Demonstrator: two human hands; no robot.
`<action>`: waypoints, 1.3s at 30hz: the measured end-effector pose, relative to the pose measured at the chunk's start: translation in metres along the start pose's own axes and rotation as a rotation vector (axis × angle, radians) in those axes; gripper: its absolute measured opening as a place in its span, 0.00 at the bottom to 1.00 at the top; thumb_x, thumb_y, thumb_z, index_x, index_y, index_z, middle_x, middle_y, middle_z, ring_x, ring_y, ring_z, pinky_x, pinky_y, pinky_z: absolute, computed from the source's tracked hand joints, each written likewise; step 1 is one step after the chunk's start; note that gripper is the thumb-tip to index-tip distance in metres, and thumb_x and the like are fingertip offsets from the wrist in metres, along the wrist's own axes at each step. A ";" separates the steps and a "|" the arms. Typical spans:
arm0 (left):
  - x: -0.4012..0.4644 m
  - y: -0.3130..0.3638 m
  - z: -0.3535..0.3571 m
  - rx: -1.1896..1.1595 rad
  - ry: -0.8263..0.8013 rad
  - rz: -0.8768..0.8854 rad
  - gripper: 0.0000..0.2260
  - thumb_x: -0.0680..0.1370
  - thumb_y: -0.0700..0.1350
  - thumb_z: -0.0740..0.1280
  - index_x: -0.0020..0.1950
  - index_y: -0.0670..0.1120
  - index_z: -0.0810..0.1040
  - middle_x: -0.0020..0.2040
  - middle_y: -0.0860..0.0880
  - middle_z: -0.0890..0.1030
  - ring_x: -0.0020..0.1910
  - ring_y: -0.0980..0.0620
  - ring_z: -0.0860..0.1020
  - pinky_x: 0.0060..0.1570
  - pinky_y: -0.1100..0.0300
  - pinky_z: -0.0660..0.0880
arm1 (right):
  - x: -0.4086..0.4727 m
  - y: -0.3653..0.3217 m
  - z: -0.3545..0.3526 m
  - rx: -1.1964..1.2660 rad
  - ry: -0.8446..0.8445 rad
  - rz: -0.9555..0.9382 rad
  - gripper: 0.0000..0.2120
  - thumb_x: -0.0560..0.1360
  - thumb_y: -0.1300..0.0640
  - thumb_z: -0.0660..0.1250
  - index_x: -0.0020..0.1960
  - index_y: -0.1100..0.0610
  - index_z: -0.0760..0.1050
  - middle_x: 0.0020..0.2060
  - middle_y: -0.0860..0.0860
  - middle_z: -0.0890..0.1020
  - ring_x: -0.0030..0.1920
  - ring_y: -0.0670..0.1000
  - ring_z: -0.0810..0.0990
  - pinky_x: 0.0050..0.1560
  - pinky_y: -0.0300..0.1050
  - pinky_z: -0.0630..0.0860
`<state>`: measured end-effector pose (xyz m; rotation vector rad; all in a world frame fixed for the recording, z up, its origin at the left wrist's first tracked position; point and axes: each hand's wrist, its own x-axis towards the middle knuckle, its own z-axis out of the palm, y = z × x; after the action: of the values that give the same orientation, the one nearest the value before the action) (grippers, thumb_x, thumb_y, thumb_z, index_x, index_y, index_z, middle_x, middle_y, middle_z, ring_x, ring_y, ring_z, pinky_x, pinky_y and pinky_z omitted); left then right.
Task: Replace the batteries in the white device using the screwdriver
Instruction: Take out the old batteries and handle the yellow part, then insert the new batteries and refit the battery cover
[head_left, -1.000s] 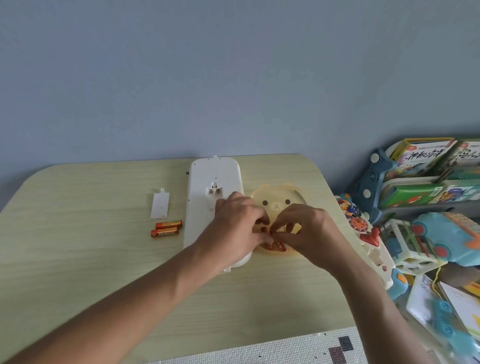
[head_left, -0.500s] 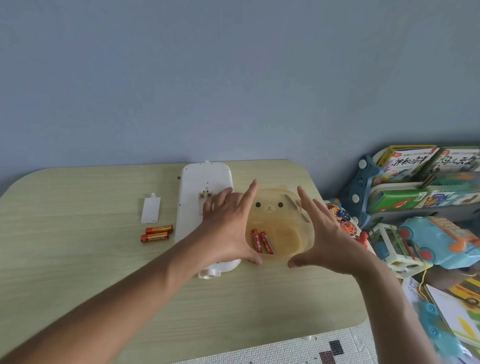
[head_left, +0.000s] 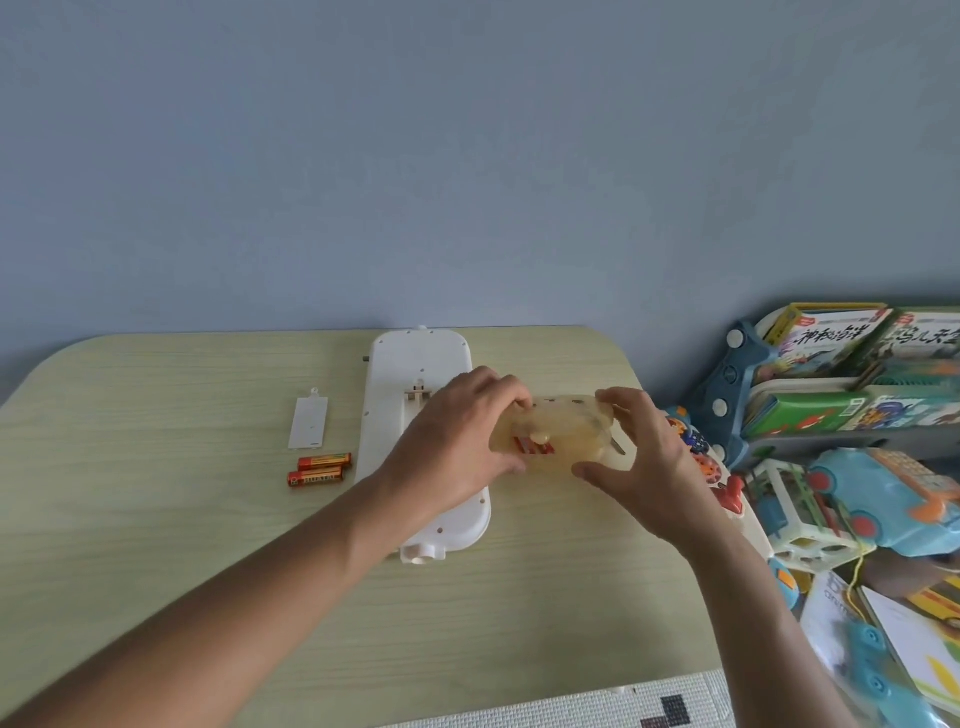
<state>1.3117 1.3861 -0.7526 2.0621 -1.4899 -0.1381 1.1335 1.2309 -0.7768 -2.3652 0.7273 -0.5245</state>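
The long white device (head_left: 410, 384) lies face down on the pale wooden table (head_left: 208, 519), its battery bay open. Its small white cover (head_left: 308, 423) lies to the left, with two orange batteries (head_left: 319, 469) below it. Both hands hold a translucent yellow bear-shaped dish (head_left: 558, 436), lifted and tilted, with red batteries (head_left: 532, 445) inside. My left hand (head_left: 457, 447) grips its left rim. My right hand (head_left: 644, 462) grips its right rim. A grey metal tip, possibly the screwdriver (head_left: 618, 447), shows under the dish.
Off the table's right edge lie many toys (head_left: 857, 493) and a blue rack of picture books (head_left: 831, 364). A white foam mat (head_left: 571, 712) covers the floor below the table's near edge. A grey wall stands behind.
My hands went from picking inside the dish to clasping its sides, then lifted and tilted it off the table. The red batteries slid toward its left side.
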 end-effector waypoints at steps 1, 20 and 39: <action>0.001 -0.001 0.001 0.019 0.000 0.009 0.24 0.66 0.51 0.80 0.59 0.54 0.76 0.56 0.55 0.75 0.56 0.53 0.74 0.57 0.58 0.72 | 0.000 0.001 0.002 0.004 0.010 -0.004 0.35 0.66 0.55 0.81 0.68 0.51 0.67 0.63 0.45 0.75 0.64 0.44 0.74 0.64 0.38 0.69; 0.015 0.001 0.009 -0.132 0.026 -0.087 0.10 0.72 0.53 0.76 0.46 0.50 0.82 0.49 0.54 0.82 0.52 0.54 0.78 0.55 0.55 0.75 | 0.002 -0.003 0.010 -0.011 0.109 -0.005 0.20 0.75 0.49 0.72 0.64 0.55 0.77 0.60 0.45 0.79 0.58 0.42 0.76 0.59 0.33 0.70; -0.062 -0.086 -0.093 0.014 0.120 -0.296 0.05 0.75 0.46 0.74 0.50 0.51 0.84 0.46 0.56 0.80 0.45 0.59 0.77 0.44 0.66 0.70 | 0.035 -0.114 0.065 -0.080 -0.015 -0.365 0.17 0.70 0.52 0.78 0.57 0.53 0.83 0.56 0.49 0.83 0.59 0.50 0.80 0.59 0.43 0.76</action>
<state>1.3989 1.4957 -0.7357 2.2503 -1.1123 -0.1171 1.2362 1.3137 -0.7442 -2.5887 0.3126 -0.6376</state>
